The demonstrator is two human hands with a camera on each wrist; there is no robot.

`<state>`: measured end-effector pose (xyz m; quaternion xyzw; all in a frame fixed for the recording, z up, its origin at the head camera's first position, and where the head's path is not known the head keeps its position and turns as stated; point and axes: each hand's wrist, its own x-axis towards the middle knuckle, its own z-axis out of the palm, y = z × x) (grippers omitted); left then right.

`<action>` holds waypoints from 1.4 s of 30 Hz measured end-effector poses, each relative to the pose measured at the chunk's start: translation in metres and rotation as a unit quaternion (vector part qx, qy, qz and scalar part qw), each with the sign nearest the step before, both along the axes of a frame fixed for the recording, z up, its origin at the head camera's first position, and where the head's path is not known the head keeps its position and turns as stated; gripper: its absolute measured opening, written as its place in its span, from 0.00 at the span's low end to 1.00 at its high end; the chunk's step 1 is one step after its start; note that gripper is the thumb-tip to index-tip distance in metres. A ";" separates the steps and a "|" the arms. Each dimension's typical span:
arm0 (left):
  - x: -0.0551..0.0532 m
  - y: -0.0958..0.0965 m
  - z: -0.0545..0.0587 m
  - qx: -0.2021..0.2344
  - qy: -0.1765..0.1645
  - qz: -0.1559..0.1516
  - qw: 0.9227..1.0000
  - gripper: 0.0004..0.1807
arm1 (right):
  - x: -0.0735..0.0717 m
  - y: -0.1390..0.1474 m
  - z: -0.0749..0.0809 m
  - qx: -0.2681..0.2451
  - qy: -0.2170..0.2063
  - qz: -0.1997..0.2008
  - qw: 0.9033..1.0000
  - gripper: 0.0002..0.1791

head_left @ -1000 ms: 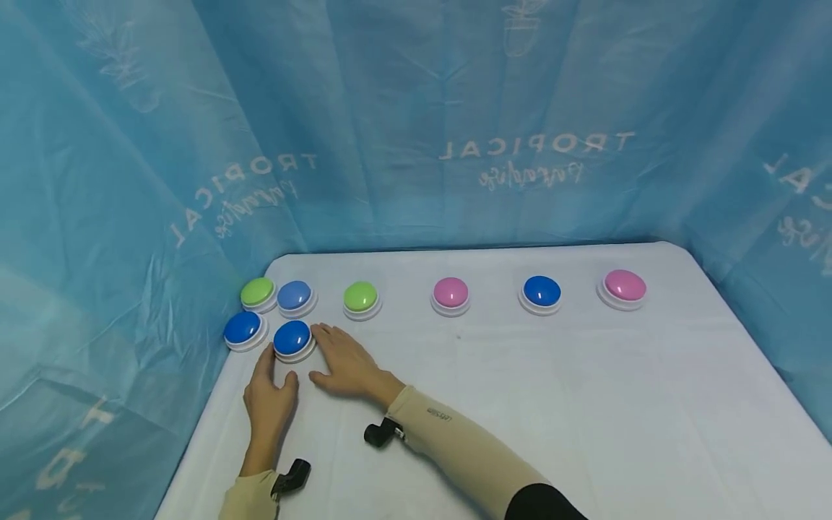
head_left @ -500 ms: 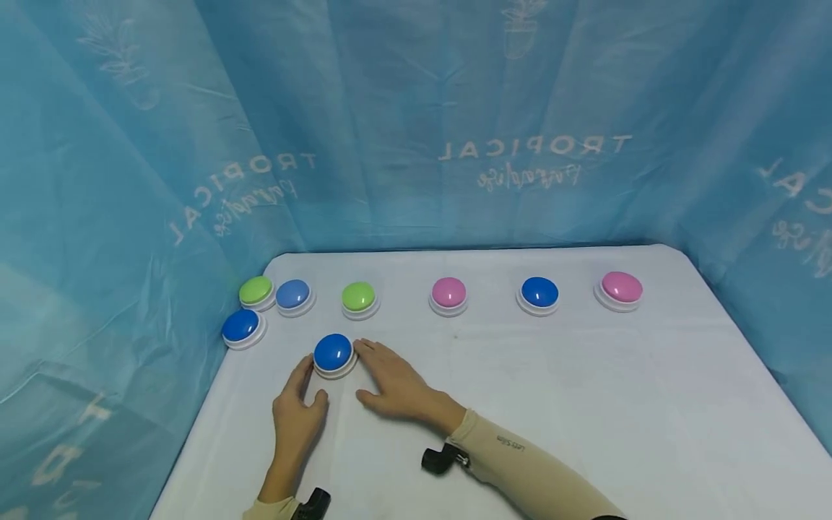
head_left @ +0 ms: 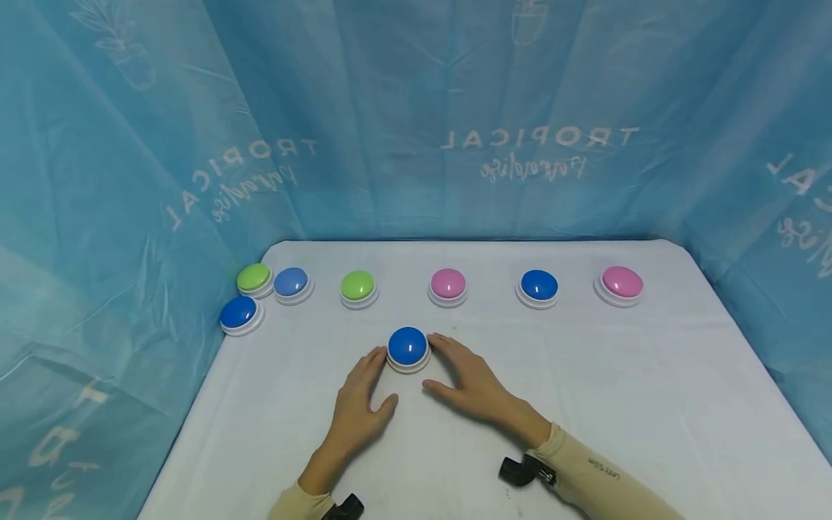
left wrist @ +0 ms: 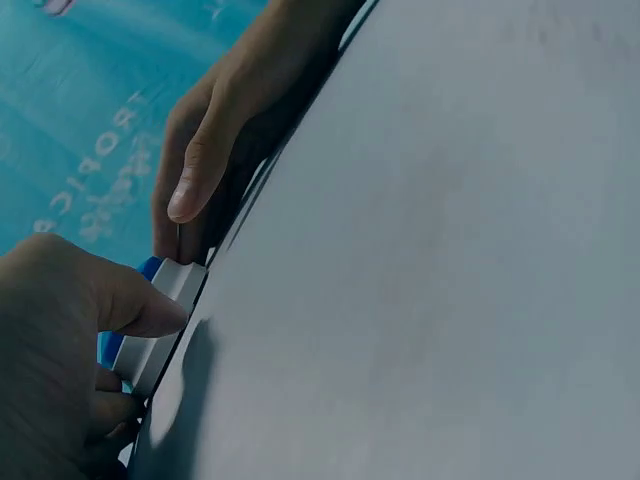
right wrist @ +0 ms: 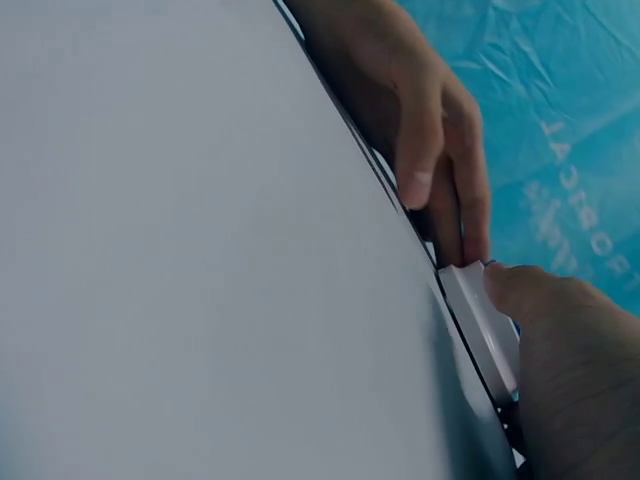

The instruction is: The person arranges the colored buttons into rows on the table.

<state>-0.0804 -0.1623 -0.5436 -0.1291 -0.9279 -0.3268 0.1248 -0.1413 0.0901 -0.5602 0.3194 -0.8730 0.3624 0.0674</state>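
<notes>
A dark blue dome push button [head_left: 407, 347] on a round white base is on the table between my two hands, toward its middle. My left hand [head_left: 360, 404] has its extended fingertips at the left side of the base, the thumb held apart. From the right, my right hand [head_left: 471, 379] touches the other side with its fingertips, its thumb also spread. Both wrist views show the white base edge [left wrist: 160, 350] low over the tabletop, with the fingers of each hand on opposite sides.
Along the back stand a light blue button [head_left: 291, 282], a green button [head_left: 357, 286], a pink button [head_left: 448, 284], another blue button [head_left: 539, 285] and another pink one. A green button [head_left: 253, 276] and a blue button [head_left: 238, 312] stand at the left edge. Blue curtains [head_left: 416, 108] surround the white table.
The blue button has moved right, from beside the left-edge buttons to the table's middle, with both hands travelling alongside it. The other buttons have stayed in place.
</notes>
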 end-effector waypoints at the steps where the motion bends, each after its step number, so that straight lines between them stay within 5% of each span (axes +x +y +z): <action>1: -0.001 0.006 0.000 -0.004 0.004 -0.014 1.000 0.44 | 0.001 0.008 0.001 -0.004 0.003 -0.008 1.000 0.45; 9: -0.013 0.052 -0.003 -0.047 0.005 -0.107 0.993 0.44 | 0.012 0.066 -0.004 -0.014 0.025 -0.082 0.996 0.46; 20: -0.038 0.119 0.002 -0.105 0.019 -0.213 0.971 0.43 | 0.017 0.138 0.000 -0.003 0.033 -0.151 0.988 0.50; 26: -0.044 0.158 0.008 -0.158 0.041 -0.247 0.955 0.42 | 0.026 0.175 0.002 0.001 0.041 -0.197 0.979 0.51; 42: -0.050 0.259 0.000 -0.264 0.044 -0.305 0.914 0.43 | 0.063 0.252 0.002 -0.004 0.005 -0.318 0.948 0.53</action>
